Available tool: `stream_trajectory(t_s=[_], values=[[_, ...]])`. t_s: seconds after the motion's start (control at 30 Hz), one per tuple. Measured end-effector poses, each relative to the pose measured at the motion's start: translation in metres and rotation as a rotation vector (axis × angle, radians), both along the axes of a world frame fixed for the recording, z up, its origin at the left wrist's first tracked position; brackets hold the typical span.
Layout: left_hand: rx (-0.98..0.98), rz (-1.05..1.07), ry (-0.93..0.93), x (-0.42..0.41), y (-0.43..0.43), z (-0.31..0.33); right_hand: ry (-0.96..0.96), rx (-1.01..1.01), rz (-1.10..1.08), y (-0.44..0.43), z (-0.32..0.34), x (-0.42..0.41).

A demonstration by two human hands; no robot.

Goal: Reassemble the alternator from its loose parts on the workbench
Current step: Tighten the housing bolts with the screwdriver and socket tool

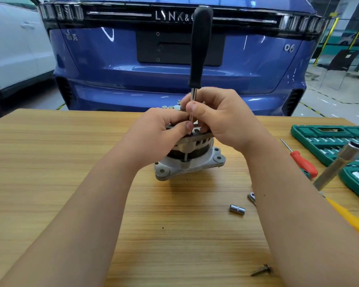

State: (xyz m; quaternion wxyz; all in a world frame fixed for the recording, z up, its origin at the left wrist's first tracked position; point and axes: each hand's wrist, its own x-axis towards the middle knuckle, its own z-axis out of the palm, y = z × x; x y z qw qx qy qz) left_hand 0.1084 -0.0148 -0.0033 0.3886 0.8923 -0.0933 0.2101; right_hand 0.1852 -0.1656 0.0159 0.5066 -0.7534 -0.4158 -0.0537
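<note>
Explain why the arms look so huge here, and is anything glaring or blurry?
Head view throughout: the wide-angle lens stretches both forearms toward the bottom corners and bows the light bar of the blue car; pale glare streaks cross its paint; the silver socket tool at the right looks soft, being close; the alternator casts only a faint shadow on the workbench.

Wooden workbench (50, 162), blue car (116, 77), white car (13, 48)
</note>
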Motion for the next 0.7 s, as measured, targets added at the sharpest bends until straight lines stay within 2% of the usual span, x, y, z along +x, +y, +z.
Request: stream_trajectory(t_s=[0.2,0.3,0.4,0.57,0.7], values=[[-0.108,0.085,-0.094,0.005,-0.007,-0.006,-0.033,0.044,-0.135,0.007,-0.002,-0.001],[-0.085,0.076,-0.095,0.004,-0.006,-0.005,-0.012,-0.007,-0.049,0.003,0.000,-0.001],[-0.035,0.035,-0.042,0.003,-0.003,-0.003,0.010,0.043,0.009,-0.003,0.003,-0.001],[-0.084,0.134,-0.123,0.007,-0.014,-0.006,-0.022,0.052,-0.134,0.006,0.001,-0.002],[-0.079,0.096,-0.077,0.006,-0.010,-0.005,0.013,-0.003,0.008,-0.002,0.005,-0.001]])
